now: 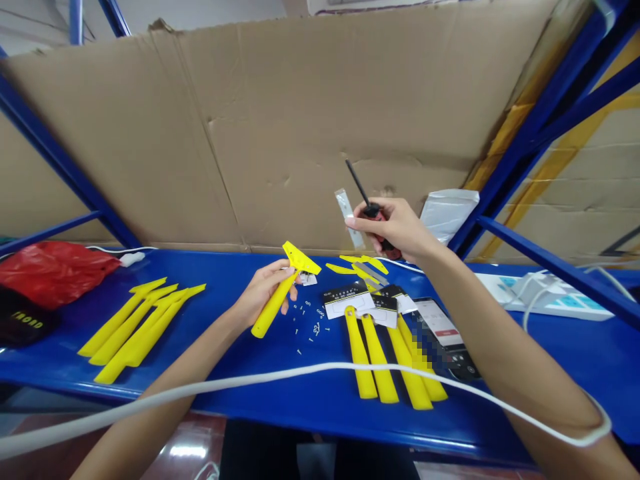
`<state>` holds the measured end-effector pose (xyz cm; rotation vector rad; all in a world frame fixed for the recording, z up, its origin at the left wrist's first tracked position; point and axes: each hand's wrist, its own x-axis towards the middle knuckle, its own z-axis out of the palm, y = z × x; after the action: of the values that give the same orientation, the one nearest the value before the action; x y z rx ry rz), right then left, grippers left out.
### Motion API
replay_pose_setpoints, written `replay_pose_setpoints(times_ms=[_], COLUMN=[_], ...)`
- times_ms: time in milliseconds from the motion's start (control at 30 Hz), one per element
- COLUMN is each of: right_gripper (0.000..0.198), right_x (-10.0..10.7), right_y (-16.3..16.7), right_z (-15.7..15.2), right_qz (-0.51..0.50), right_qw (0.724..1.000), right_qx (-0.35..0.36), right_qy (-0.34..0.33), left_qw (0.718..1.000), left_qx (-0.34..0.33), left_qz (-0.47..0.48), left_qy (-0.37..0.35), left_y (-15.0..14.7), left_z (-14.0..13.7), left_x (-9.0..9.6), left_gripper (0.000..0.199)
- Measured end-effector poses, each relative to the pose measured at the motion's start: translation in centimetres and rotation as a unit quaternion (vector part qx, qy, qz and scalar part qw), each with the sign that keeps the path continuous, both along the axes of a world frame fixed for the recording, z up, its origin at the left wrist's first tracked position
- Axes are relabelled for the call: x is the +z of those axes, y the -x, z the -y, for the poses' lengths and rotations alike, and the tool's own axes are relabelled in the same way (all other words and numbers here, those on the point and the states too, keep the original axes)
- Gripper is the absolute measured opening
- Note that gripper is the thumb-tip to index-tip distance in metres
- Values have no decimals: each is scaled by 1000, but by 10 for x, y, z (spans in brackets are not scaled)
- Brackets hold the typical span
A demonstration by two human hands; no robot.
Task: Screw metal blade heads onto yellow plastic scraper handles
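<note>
My left hand (257, 293) is closed around a yellow scraper (273, 307), its wide head up and its handle slanting down to the left. Raised against the cardboard, my right hand (400, 227) grips a screwdriver (357, 180) with a dark shaft pointing up and left. The same hand pinches a thin strip in clear wrapping (342, 203). Small screws and nuts (316, 328) lie scattered on the blue table below. Flat yellow pieces and grey blades (369, 273) sit behind black-and-white cards (345, 301).
Several yellow scrapers (133, 327) lie at left, and several yellow handles (383, 360) at right beside a phone (443, 323). A red bag (60, 267) and a power strip (555, 300) flank the table. A white cable (260, 377) crosses the foreground.
</note>
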<state>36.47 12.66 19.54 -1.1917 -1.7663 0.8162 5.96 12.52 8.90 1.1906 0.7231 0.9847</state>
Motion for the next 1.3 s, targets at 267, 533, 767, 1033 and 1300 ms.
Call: replay_pose_setpoints(times_ms=[267, 533, 767, 1033, 1300], right_gripper=[43, 39, 40, 43, 39], right_x=[-30, -54, -53, -52, -57], right_y=[41, 59, 63, 68, 64], right_z=[-1, -7, -1, 4, 1], right_qz=[52, 94, 113, 121, 129], right_qw=[989, 974, 974, 976, 974], right_qx=[84, 134, 117, 126, 138], right_qy=[109, 156, 158, 129, 127], left_qw=[994, 992, 995, 995, 996], left_qx=[-77, -86, -40, -2, -1], left_qz=[-69, -80, -85, -97, -92], left_qy=[39, 45, 20, 12, 3], left_y=[-6, -11, -14, -17, -16], left_z=[10, 17, 18, 21, 21], left_x=[-7, -10, -9, -2, -8], left_gripper=[45, 52, 51, 49, 43])
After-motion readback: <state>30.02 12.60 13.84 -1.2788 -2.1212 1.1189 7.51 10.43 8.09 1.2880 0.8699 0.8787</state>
